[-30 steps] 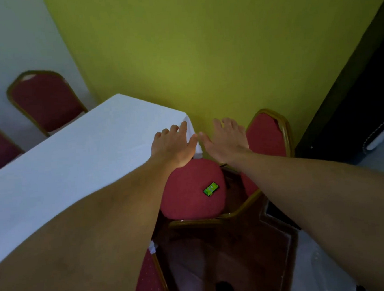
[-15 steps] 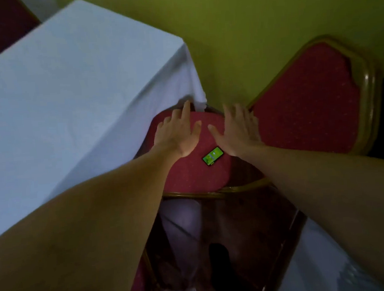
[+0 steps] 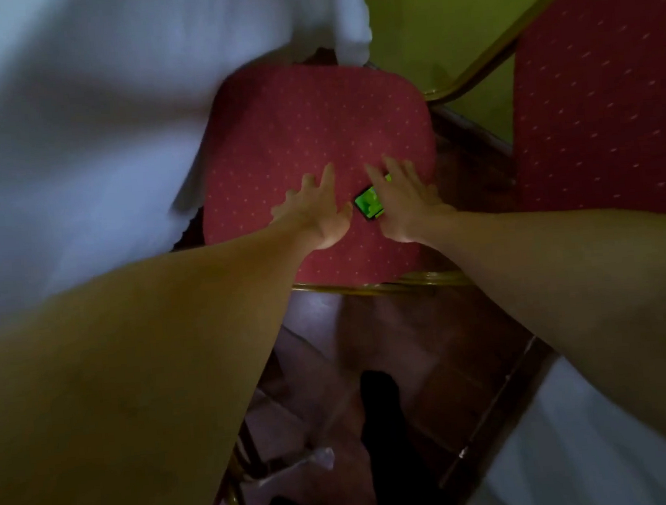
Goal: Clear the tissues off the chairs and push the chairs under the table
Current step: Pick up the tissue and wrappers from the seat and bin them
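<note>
We are spreading our fingers [image 3: 396,171] apart over the red dotted chair seat [image 3: 298,135], beside the white-clothed counter [image 3: 75,133] and green wall [image 3: 424,14].

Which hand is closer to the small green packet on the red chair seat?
Right. The right hand lies partly over the green packet, its fingers covering the packet's far edge. The left hand rests on the seat just beside it, apart.

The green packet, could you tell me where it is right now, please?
In the head view, the green packet lies on the red chair seat, near its front right, between the left hand and right hand, partly under the right fingers.
</note>
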{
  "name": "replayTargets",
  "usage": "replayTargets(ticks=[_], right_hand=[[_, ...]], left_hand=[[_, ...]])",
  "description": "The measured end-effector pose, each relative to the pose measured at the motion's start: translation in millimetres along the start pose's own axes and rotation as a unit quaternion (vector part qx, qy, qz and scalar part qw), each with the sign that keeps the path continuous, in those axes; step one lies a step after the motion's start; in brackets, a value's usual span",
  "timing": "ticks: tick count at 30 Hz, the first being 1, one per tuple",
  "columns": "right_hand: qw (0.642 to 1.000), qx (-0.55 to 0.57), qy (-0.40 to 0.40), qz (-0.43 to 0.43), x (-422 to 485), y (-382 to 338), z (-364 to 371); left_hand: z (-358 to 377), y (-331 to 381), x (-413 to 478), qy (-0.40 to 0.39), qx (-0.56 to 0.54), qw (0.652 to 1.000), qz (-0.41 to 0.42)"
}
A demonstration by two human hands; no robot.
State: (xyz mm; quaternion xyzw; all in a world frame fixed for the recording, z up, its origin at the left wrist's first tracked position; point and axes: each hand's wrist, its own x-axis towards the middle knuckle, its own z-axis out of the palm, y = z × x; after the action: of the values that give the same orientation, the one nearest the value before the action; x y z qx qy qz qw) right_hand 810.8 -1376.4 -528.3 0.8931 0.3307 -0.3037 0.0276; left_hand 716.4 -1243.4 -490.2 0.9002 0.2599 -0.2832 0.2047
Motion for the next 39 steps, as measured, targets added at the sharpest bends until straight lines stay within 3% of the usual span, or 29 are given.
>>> replayTargets(ticks=[2,7,18,27,35,39], right_hand=[[0.999,-0.044,-0.021,-0.021,7,1,13],[0.992,-0.124,0.019,-0.034,7,-8,24],[0.986,-0.031,0.088,-0.138,-12,-98,-11],[0.954,-0.062,0.104,-0.274,-69,-249,1],[0.924,-0.098,0.021,-0.368,-131,-367,67],[0.900,-0.101,-0.020,-0.425,-153,-406,117]], left_hand=[[12,-5,6,-0.030,-0.014,0.999,-0.026],[21,-16,-1,-0.071,-0.057,0.995,-0.042],[-4,-83,-49,0.059,-0.018,0.998,-0.016],[10,-244,-197,0.093,-0.013,0.988,-0.127],[55,-347,-312,0.022,-0.065,0.961,-0.266],[108,-387,-353,-0.052,-0.133,0.937,-0.319]])
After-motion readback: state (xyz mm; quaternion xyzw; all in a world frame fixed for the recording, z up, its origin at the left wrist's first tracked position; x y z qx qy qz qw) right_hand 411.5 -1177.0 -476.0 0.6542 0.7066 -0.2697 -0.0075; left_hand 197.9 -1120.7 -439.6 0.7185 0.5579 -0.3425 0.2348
